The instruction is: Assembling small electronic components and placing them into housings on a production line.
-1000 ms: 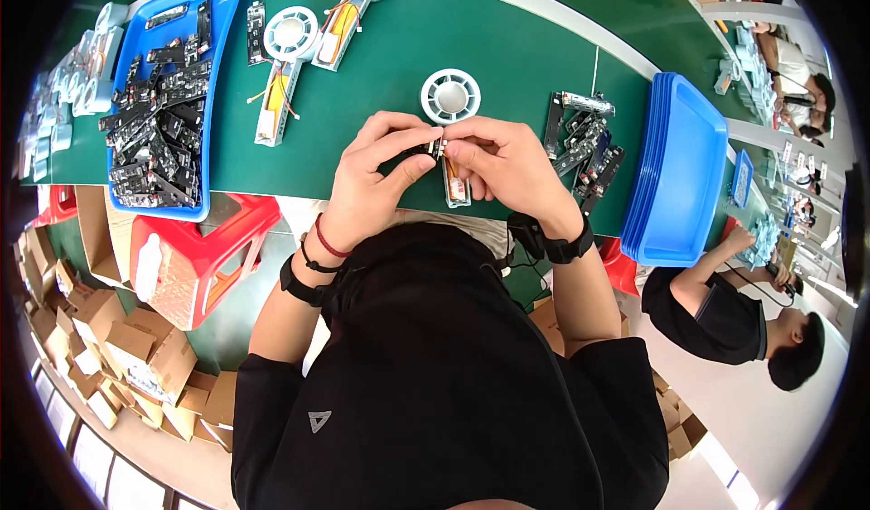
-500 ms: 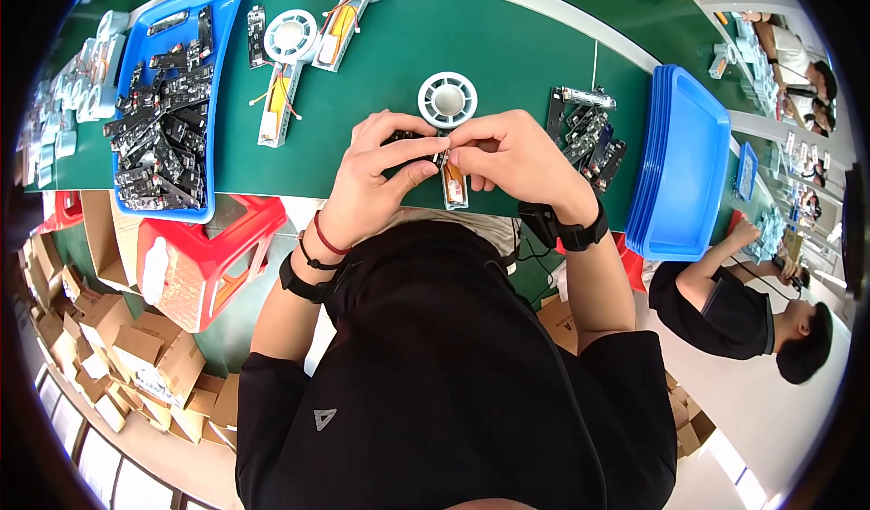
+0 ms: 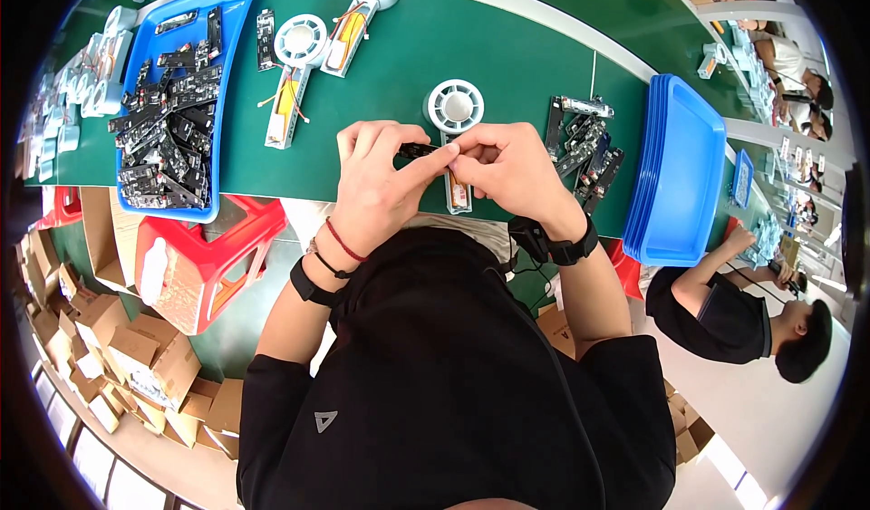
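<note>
Near the front edge of the green table, my two hands meet over a handheld fan body with a pale round head (image 3: pixel 455 107) and an orange-and-silver battery (image 3: pixel 459 193) in its open handle. My left hand (image 3: pixel 379 170) is closed on a black circuit board (image 3: pixel 415 149), mostly covered by the fingers. My right hand (image 3: pixel 515 173) pinches something small against the board's end, right above the battery; the fingertips hide what it is. The fan head lies just beyond my fingers. To the right of my right hand sits a loose pile of circuit boards (image 3: pixel 584 143).
Left stands a blue tray (image 3: pixel 223 84) heaped with circuit boards. Two fan bodies (image 3: pixel 300 43) with batteries and loose wires lie beyond my left hand, beside a single board (image 3: pixel 265 39). Stacked blue trays (image 3: pixel 684 175) stand right. A red stool (image 3: pixel 217 247) and another person (image 3: pixel 725 315) are nearby.
My left fingers have drawn in and the left hand has shifted slightly. Both hands still meet over the fan body. The whole view has shifted a little.
</note>
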`<state>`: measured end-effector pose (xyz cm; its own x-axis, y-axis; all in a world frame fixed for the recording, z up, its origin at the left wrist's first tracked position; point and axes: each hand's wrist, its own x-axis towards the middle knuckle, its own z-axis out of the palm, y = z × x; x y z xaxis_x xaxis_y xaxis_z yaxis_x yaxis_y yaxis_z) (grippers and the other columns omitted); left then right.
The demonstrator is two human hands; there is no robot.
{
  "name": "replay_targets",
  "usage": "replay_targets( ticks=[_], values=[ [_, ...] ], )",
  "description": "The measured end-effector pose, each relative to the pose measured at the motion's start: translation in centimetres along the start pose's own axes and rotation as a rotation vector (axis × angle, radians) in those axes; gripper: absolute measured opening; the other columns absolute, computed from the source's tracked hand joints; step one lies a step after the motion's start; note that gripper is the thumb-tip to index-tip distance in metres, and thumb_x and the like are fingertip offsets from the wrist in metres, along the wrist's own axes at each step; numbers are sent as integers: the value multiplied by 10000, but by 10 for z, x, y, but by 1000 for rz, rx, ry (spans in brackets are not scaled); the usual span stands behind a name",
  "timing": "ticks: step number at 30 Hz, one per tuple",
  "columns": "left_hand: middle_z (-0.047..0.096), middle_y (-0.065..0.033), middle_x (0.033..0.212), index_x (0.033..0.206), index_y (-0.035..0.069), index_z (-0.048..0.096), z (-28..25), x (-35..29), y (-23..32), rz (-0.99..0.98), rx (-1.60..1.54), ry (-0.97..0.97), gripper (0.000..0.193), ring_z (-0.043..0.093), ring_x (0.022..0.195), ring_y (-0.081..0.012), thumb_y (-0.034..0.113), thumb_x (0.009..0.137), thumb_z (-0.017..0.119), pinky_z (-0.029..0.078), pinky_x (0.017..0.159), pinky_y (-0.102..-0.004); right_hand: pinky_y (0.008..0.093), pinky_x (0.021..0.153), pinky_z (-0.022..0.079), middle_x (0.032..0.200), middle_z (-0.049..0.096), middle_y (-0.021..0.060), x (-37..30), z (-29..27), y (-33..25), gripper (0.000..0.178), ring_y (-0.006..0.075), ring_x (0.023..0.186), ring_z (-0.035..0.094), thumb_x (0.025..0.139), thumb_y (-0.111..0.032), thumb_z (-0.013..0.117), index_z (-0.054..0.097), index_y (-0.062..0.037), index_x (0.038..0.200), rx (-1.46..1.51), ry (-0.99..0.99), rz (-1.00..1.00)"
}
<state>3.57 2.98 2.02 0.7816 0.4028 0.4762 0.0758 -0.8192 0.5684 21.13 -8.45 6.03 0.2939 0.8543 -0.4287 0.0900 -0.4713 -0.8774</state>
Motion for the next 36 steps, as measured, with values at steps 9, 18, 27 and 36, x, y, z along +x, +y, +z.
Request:
replay_targets(
  ticks=[9, 18, 27, 36],
  values=[
    [654, -4, 1046, 1186, 158, 767, 9, -8, 13, -391, -365, -57, 302, 604, 907, -160, 56, 903, 749, 442, 839, -342, 239, 618, 529, 875, 715, 39, -6, -15, -1, 140, 88, 679, 647, 932, -57, 726, 740, 51, 1021, -53, 3, -10],
    [660, -41, 1035, 1274, -11, 626, 24, -3, 34, -1143, -1482, 122, 264, 594, 777, -98, 94, 1033, 654, 467, 617, -262, 302, 652, 561, 908, 691, 83, -1, 9, 23, 159, 166, 720, 684, 892, -31, 751, 735, 3, 1047, -411, 267, -413],
    [647, -35, 1034, 1254, 17, 584, 29, -4, 44, -1245, -1324, 152, 247, 595, 756, -105, 127, 1042, 647, 421, 512, -252, 395, 684, 573, 890, 668, 107, -17, 34, 20, 208, 287, 770, 694, 881, -39, 725, 725, -38, 1089, -887, 519, -542],
    [659, -69, 1023, 1251, -3, 560, 18, -6, 41, -1230, -1380, 91, 266, 668, 784, -146, 122, 1033, 648, 577, 561, -293, 405, 684, 563, 983, 651, 94, -17, 36, 31, 174, 296, 794, 689, 906, -40, 698, 729, -28, 1076, -792, 574, -521]
  ],
)
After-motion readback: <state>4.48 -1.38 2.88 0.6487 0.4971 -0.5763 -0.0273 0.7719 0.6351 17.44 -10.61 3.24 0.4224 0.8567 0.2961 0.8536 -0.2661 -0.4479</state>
